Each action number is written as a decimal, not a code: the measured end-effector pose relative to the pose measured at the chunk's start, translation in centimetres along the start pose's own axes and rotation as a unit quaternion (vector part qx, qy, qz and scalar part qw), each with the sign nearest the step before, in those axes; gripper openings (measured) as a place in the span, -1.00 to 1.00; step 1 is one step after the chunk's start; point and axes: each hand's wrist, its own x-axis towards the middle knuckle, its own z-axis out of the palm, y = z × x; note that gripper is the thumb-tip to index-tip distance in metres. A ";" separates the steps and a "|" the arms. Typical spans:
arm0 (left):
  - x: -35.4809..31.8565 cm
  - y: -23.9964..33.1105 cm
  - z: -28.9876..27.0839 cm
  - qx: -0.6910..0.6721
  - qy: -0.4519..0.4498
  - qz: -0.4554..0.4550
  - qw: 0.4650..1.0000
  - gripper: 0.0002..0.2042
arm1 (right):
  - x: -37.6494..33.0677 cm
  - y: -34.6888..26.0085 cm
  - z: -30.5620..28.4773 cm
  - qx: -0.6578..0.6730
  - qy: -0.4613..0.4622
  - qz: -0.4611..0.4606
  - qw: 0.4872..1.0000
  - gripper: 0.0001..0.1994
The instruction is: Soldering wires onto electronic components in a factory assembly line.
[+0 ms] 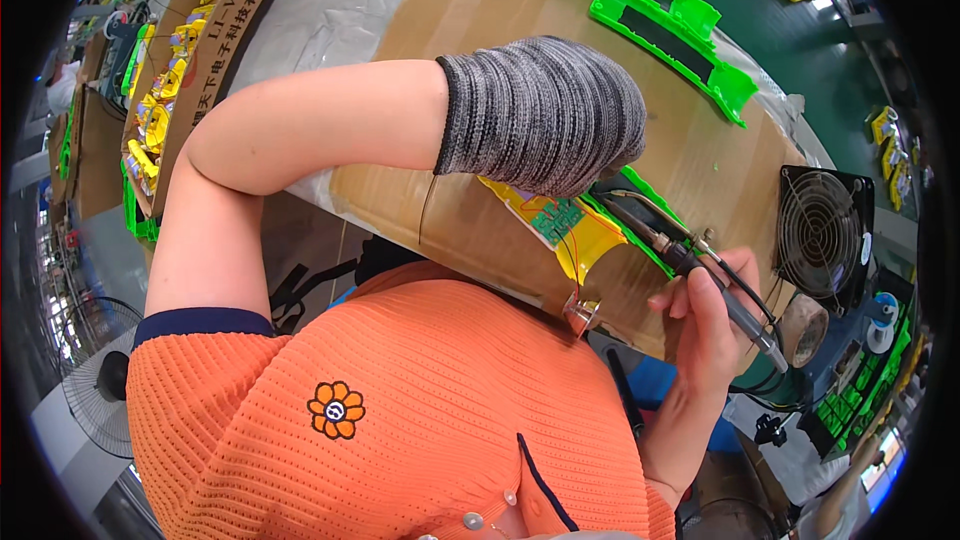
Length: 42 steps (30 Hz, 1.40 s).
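Observation:
My left hand (555, 115), in a grey and black knit glove, is bent over the far end of a yellow plastic housing (598, 238). Its fingers are hidden behind the glove's back. A small green circuit board (562, 224) with thin red and black wires lies on the housing. Wires run from there to a round metal part (581, 314) at the cardboard's near edge. My bare right hand (712, 312) is closed round a soldering iron (745, 318); its tip points at the area beside the board, under the glove. A green plastic frame (652, 202) lies behind the iron.
A brown cardboard sheet (400, 130) covers the work surface. Two green frames (665, 45) lie at its far edge. A square black fan (825, 235) and a spool (880, 325) stand at the right. A carton (225, 50) near yellow parts (155, 125) stands at the left.

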 end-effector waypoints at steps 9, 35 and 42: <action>0.0 0.2 -0.1 0.015 -0.011 -0.009 1.000 -0.89 | 0.3 -0.2 -0.3 -0.015 0.006 0.022 1.000 -0.88; -1.0 0.9 -0.5 0.048 0.085 0.058 0.994 -0.91 | -1.8 1.5 -3.0 0.091 0.064 -0.117 0.987 -0.87; -3.2 1.9 1.4 -0.014 0.193 0.126 0.973 -0.84 | -2.3 1.8 -2.0 0.141 0.092 -0.124 0.978 -0.88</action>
